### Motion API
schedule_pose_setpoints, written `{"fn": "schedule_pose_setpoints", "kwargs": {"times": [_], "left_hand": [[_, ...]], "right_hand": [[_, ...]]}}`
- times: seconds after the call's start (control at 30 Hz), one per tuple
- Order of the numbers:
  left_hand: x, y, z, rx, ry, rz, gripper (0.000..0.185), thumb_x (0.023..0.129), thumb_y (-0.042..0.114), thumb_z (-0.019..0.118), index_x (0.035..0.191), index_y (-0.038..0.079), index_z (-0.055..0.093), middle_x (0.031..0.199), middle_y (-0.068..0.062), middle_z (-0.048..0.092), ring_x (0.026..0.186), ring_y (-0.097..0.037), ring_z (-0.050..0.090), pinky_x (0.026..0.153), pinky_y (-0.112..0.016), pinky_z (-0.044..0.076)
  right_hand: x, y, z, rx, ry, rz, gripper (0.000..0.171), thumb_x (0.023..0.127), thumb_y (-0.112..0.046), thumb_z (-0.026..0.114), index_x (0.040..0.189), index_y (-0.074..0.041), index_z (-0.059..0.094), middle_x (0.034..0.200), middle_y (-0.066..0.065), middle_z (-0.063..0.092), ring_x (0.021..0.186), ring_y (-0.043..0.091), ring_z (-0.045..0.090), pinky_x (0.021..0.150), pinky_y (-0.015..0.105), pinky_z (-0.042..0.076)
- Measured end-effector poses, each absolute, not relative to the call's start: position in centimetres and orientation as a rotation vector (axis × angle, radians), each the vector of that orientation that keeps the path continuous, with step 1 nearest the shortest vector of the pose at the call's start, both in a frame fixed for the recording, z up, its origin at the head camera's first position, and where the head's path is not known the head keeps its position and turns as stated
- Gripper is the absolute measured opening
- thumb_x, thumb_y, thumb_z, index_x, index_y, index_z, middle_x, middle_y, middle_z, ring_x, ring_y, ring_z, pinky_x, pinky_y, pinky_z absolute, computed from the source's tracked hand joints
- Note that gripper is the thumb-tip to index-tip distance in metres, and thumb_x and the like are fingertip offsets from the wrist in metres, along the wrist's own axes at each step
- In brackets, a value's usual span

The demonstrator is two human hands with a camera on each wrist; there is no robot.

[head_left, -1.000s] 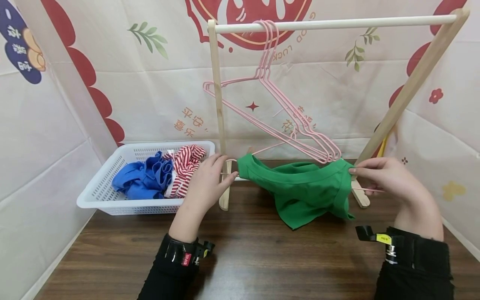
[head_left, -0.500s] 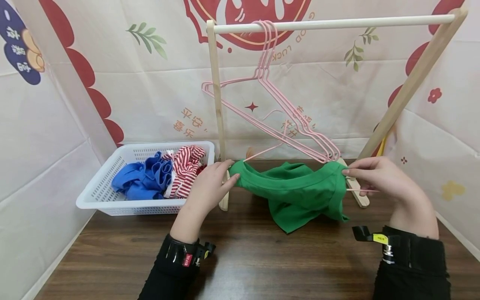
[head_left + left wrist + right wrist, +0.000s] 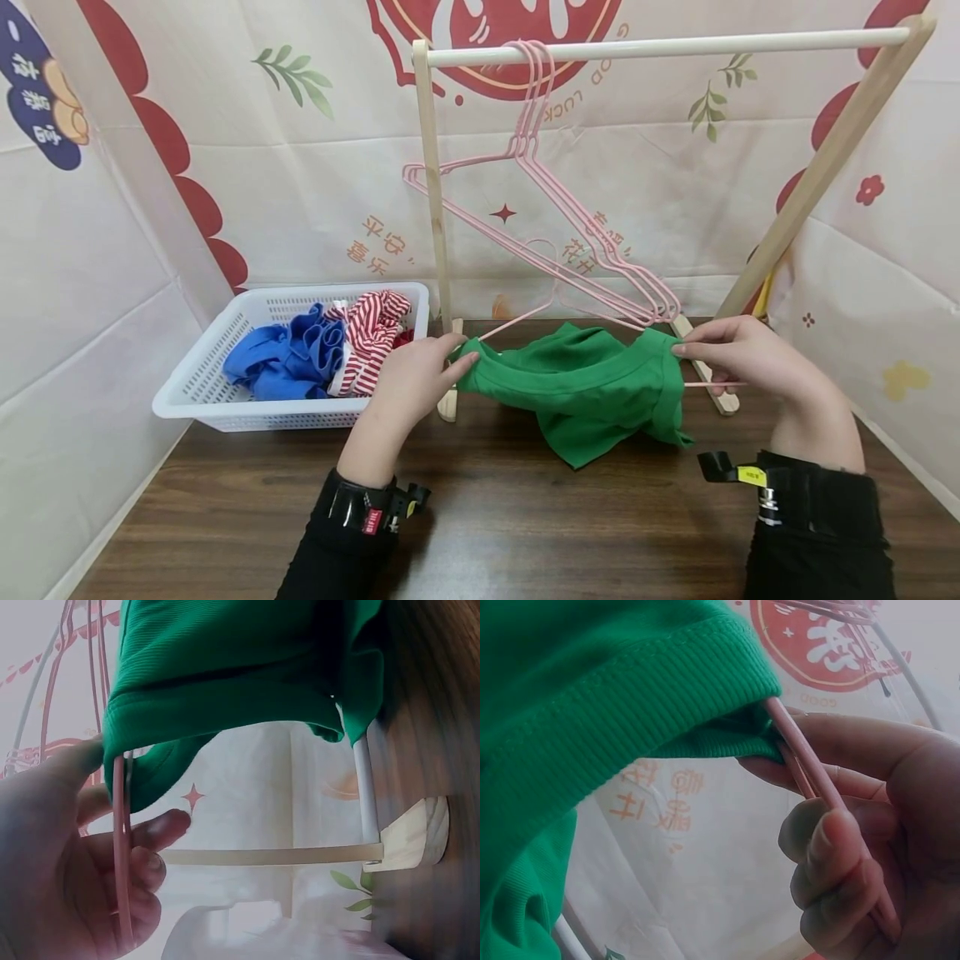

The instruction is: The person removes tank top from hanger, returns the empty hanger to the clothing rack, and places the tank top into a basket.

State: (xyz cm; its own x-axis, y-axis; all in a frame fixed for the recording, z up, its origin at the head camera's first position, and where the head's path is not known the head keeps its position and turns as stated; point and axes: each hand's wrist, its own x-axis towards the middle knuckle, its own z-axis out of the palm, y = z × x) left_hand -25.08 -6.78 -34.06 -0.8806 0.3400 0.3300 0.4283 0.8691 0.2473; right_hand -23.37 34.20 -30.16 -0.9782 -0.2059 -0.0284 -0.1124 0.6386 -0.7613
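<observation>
A green garment (image 3: 585, 383) hangs stretched between my two hands just above the brown table (image 3: 525, 517). A pink wire hanger (image 3: 517, 315) runs through it, with its hook showing behind the cloth. My left hand (image 3: 463, 357) pinches the garment's left edge, and its fingers curl round the hanger wire (image 3: 118, 847) under the green cloth (image 3: 225, 667). At the right edge, my right hand (image 3: 684, 350) grips the hanger's other end (image 3: 817, 780) where it comes out of the ribbed green hem (image 3: 592, 697).
A white basket (image 3: 195, 392) on the left holds blue clothes (image 3: 285, 362) and red-striped clothes (image 3: 371, 333). Behind the hands stands a wooden rack (image 3: 675, 46) with several pink hangers (image 3: 570, 217) hung on its rail. Patterned cloth walls enclose the table.
Both hands and the green garment have shifted slightly left and down. The hanger's hook has come into view above the cloth.
</observation>
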Motion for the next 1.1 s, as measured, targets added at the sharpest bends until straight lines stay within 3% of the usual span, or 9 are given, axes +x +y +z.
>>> {"fn": "schedule_pose_setpoints", "kwargs": {"times": [0.17,0.33,0.5,0.7,1.1], "left_hand": [[-24.8,-7.2,-33.8,-0.589,-2.818,-0.469,0.033,0.098,0.046,0.053,0.107,0.017,0.065,0.072,0.003,0.058,0.062,-0.017,0.051,0.052,-0.030,0.040],[-24.7,-7.5,-33.4,-0.579,-2.881,-0.484,0.031,0.098,0.046,0.053,0.101,0.018,0.065,0.071,0.004,0.056,0.063,-0.017,0.052,0.055,-0.031,0.041],[-24.6,-7.9,-33.1,-0.582,-2.941,-0.500,0.031,0.099,0.044,0.053,0.103,0.017,0.067,0.072,0.004,0.056,0.066,-0.018,0.053,0.059,-0.033,0.042],[-24.5,-8.2,-32.9,-0.577,-2.986,-0.526,0.035,0.099,0.044,0.052,0.108,0.015,0.070,0.076,0.004,0.059,0.070,-0.017,0.054,0.064,-0.033,0.045],[-23.7,-9.1,-31.7,-0.561,-3.041,-0.542,0.036,0.101,0.045,0.048,0.104,0.016,0.069,0.072,0.003,0.058,0.069,-0.017,0.054,0.062,-0.033,0.045]], "right_hand": [[-23.7,33.7,-30.5,-0.314,2.714,-1.269,0.036,0.095,-0.028,0.064,0.113,0.003,0.068,0.059,0.001,0.045,0.047,0.018,0.051,0.052,0.037,0.053],[-23.8,33.1,-30.7,-0.375,2.717,-1.280,0.029,0.096,-0.022,0.064,0.109,0.003,0.070,0.066,0.003,0.051,0.043,0.014,0.043,0.050,0.037,0.053],[-23.7,32.6,-30.6,-0.388,2.716,-1.272,0.028,0.096,-0.022,0.064,0.110,0.002,0.070,0.086,0.006,0.064,0.044,0.017,0.048,0.049,0.038,0.053],[-23.6,32.0,-30.3,-0.400,2.714,-1.253,0.028,0.096,-0.022,0.063,0.110,0.001,0.071,0.090,0.009,0.066,0.046,0.023,0.053,0.049,0.038,0.053],[-23.6,30.9,-30.1,-0.443,2.692,-1.259,0.027,0.096,-0.022,0.064,0.106,0.001,0.071,0.090,0.012,0.065,0.049,0.025,0.056,0.050,0.039,0.054]]}}
